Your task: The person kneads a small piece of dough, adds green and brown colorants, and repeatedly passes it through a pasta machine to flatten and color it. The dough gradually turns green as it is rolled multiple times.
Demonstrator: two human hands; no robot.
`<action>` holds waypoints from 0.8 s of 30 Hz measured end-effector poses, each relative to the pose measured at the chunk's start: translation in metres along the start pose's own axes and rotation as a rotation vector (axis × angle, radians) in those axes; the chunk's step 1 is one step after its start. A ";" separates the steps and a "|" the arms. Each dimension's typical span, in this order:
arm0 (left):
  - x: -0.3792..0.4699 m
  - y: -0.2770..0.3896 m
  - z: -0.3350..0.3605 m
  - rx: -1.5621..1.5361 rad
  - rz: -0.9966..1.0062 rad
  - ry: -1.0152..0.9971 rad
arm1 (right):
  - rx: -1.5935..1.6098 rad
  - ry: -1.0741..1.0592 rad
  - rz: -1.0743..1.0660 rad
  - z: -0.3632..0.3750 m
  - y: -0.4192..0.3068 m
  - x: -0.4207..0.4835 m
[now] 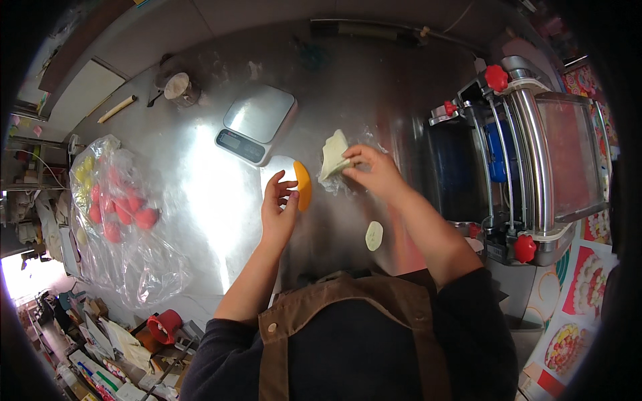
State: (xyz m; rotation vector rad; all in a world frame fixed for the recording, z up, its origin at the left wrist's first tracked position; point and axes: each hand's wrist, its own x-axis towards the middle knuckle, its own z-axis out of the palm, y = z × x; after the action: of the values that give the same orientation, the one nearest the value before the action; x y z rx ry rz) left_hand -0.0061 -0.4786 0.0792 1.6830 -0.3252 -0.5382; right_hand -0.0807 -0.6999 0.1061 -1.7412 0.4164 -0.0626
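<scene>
My right hand [373, 170] pinches the edge of a pale green piece of dough [334, 153], which lies partly on crumpled clear plastic film [335, 187] on the metal table [321, 245]. My left hand [280, 205] has its fingers apart and bent beside a dough scraper with a yellow handle [303, 186]; whether it touches the scraper I cannot tell. A small flat oval of pale green dough [374, 236] lies nearer to me, below my right hand. Just beyond my left hand stands a digital kitchen scale [261, 118] with a bare metal plate.
At the left lies a clear plastic bag [145, 265] with several red and yellow-green lumps. A metal cup of powder [181, 90] and a wooden rolling pin [117, 109] are at the back left. A dough sheeter with metal rollers [534, 160] stands at the right.
</scene>
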 end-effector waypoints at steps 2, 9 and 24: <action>0.001 -0.008 0.004 -0.034 0.015 -0.028 | 0.132 -0.047 0.060 0.011 0.020 -0.013; -0.002 -0.014 0.028 0.391 0.395 0.044 | -0.372 0.244 0.142 0.021 0.060 0.001; -0.010 -0.026 0.057 1.114 0.500 -0.539 | -0.845 -0.067 0.366 0.018 0.027 0.011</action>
State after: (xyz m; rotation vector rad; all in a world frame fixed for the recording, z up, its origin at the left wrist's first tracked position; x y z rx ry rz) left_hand -0.0464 -0.5172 0.0489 2.3419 -1.6212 -0.4349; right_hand -0.0716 -0.6902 0.0742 -2.4448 0.7772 0.4995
